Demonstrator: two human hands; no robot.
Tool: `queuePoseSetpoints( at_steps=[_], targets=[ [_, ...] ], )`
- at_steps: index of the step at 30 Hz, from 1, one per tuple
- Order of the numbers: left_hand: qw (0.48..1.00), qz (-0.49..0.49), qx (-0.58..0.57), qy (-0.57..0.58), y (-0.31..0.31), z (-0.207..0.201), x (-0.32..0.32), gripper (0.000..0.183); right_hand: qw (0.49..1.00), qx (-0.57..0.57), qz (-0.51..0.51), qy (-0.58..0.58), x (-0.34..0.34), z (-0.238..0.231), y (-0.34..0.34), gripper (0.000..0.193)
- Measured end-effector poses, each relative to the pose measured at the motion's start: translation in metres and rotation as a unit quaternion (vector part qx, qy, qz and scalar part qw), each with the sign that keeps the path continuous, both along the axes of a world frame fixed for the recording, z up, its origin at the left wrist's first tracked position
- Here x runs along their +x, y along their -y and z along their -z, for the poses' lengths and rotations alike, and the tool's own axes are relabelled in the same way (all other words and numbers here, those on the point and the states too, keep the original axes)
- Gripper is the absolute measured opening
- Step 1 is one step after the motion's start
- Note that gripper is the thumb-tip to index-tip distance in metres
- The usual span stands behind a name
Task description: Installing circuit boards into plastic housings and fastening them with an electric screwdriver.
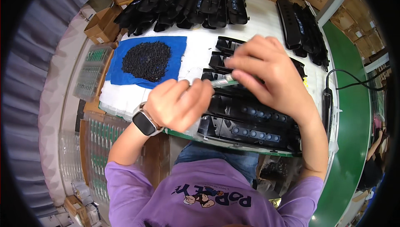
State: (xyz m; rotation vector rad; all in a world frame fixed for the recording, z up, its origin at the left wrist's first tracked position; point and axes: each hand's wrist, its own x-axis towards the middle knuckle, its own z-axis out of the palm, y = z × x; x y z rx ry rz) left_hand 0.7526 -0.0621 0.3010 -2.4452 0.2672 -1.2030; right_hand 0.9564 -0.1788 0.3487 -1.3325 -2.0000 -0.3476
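Circuit strip (224,81), narrow and green, sits pinched between your left hand (180,103) and right hand (266,75), both closed on it, above the black plastic housings (250,125) on your white table (266,22). Left of you, clear trays (89,72) hold green boards; a blue cloth (175,47) carries black screws (146,60).
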Motion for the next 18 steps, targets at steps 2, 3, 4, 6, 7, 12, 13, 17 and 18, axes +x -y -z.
queuePoseSetpoints(
  at_steps=[2,3,4,6,7,12,13,17,18],
  targets=[
    [1.0,0.014,0.019,-0.011,0.001,-0.004,0.003,0.023,0.981,-0.19,-0.019,-0.027,0.006,0.001,0.01,0.01],
    [0.999,0.03,0.037,-0.022,0.003,-0.003,0.005,0.024,0.977,-0.199,-0.024,-0.073,0.008,0.004,0.015,0.007],
    [0.999,0.034,0.034,-0.019,0.003,-0.001,0.008,0.024,0.977,-0.202,-0.02,-0.071,0.01,0.005,0.02,0.007],
    [0.998,0.055,0.013,-0.041,0.004,0.005,0.013,0.026,0.961,-0.242,-0.007,-0.135,0.014,0.006,0.03,0.008],
    [0.996,0.066,0.011,-0.061,0.007,0.003,0.017,0.026,0.958,-0.233,-0.01,-0.166,0.016,0.014,0.032,0.008],
    [0.986,0.128,-0.081,-0.076,-0.004,0.001,0.044,0.031,0.914,-0.299,0.017,-0.275,0.034,0.018,0.039,0.007],
    [0.979,0.148,-0.136,-0.045,-0.01,0.004,0.052,0.034,0.929,-0.265,0.062,-0.252,0.04,0.017,0.037,0.007],
    [0.942,0.082,-0.324,-0.035,-0.029,0.006,0.059,0.038,0.959,-0.113,0.242,-0.093,0.083,0.022,0.017,0.005],
    [0.941,0.085,-0.326,-0.036,-0.031,0.008,0.056,0.038,0.954,-0.115,0.269,-0.067,0.095,0.024,0.011,0.006]
  ],
)
